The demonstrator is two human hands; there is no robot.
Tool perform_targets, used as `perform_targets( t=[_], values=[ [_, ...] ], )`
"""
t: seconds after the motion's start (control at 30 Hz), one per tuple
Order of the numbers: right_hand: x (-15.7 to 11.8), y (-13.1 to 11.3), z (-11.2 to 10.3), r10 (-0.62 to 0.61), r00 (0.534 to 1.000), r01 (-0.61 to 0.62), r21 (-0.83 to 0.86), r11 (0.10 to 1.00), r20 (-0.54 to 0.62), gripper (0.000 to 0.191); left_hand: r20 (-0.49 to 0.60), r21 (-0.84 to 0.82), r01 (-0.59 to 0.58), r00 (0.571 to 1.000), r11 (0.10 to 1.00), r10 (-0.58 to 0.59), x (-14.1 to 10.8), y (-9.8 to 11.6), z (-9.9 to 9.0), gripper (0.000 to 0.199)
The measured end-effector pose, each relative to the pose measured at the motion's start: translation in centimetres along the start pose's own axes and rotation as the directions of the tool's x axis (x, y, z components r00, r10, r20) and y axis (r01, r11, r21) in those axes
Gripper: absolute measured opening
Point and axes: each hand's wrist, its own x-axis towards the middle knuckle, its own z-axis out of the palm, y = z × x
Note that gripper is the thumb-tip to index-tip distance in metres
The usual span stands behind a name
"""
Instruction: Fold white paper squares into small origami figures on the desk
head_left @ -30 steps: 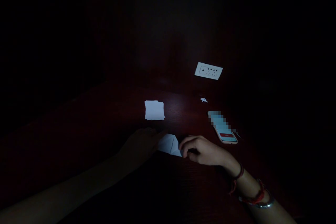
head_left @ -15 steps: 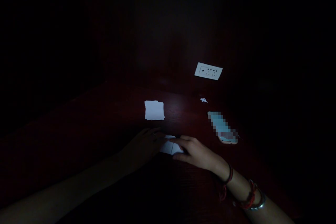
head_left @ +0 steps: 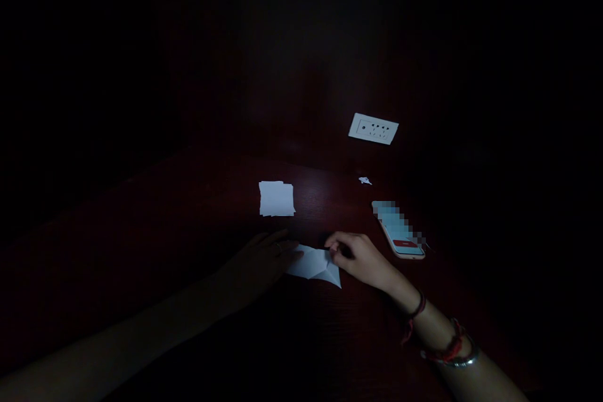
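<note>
A creased white paper point(head_left: 311, 262) lies on the dark red table in front of me, one corner pointing down at the right. My left hand point(head_left: 266, 260), dim and wearing a ring, rests flat with its fingers spread on the paper's left end. At the paper's right edge is my right hand point(head_left: 360, 257), its thumb and fingers curled together in a pinch on the paper. Beyond my hands lies a stack of white paper sheets point(head_left: 276, 198).
A phone point(head_left: 398, 232) with a lit, blurred screen lies to the right. Small white scraps point(head_left: 365, 181) sit near the back. A white wall socket point(head_left: 374, 129) is above them. The surroundings are very dark.
My right hand has gone from lying over the paper with extended fingers to a pinch at its right edge. The paper's right part is now opened out and more visible.
</note>
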Motion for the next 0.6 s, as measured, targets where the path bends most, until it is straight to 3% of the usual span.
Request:
perform_targets(
  t=[0.23,0.37,0.5,0.6],
  values=[
    [0.0,1.3,0.5,0.047,0.999,-0.045,0.078,0.996,-0.016,0.029,0.013,-0.051,-0.127,0.992,0.991,0.128,-0.5,0.0,-0.4,0.045],
    [0.1,1.5,0.7,0.092,0.993,-0.079,0.170,0.982,-0.072,0.038,-0.065,-0.096,-0.082,0.995,0.992,0.076,-0.3,0.6,-0.9,0.031],
    [0.0,1.7,1.2,0.192,0.977,-0.163,0.253,0.954,-0.091,0.050,-0.025,-0.106,-0.024,0.999,0.994,0.021,0.3,1.2,-1.3,0.022],
    [0.1,1.6,1.4,0.233,0.967,-0.200,0.257,0.946,-0.107,0.048,-0.040,-0.170,-0.031,0.999,0.985,0.024,0.5,1.3,-1.2,0.019]
  ],
)
